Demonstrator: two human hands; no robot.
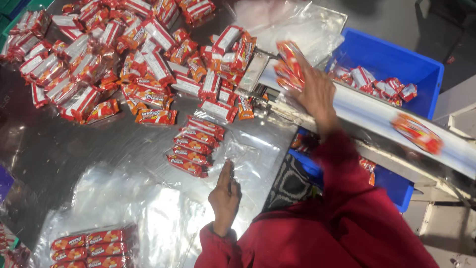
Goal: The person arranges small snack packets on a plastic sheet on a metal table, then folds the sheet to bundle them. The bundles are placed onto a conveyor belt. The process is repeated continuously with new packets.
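Observation:
My right hand (313,92) reaches over the white conveyor belt (367,111) and grips a couple of red-and-orange snack packets (289,62), blurred by motion. My left hand (225,196) rests with fingers apart on the shiny metal table (59,154), touching a clear plastic bag (238,154). Just left of that bag lies a neat row of several red packets (193,146). Another packet (417,133) rides on the belt to the right. Both sleeves are red.
A big loose heap of red packets (124,54) covers the far half of the table. A sealed bundle of packets (89,245) lies at the near left. A blue crate (426,74) with several packets stands behind the belt. Clear bags (292,22) lie at the top.

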